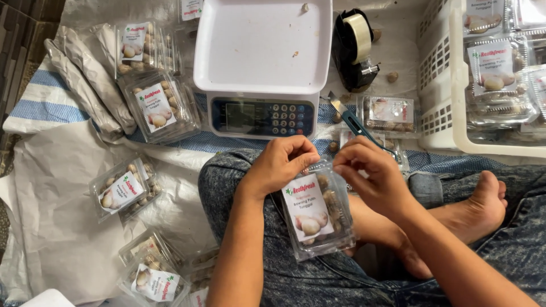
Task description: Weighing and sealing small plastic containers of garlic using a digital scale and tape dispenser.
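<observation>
A clear plastic clamshell pack [316, 215] with a white label and small pale bulbs inside rests on my lap. My left hand [280, 165] grips its top left edge. My right hand [372, 173] pinches its top right edge, fingers bent over the rim. Both hands hold the same pack, just in front of a white digital scale [261, 62] with an empty weighing tray.
A black tape dispenser [354, 48] and a blue utility knife [355, 122] lie right of the scale. A white basket [449, 79] at right holds several filled packs. More filled packs [156, 105] lie on the cloth at left. My bare foot [483, 207] rests at right.
</observation>
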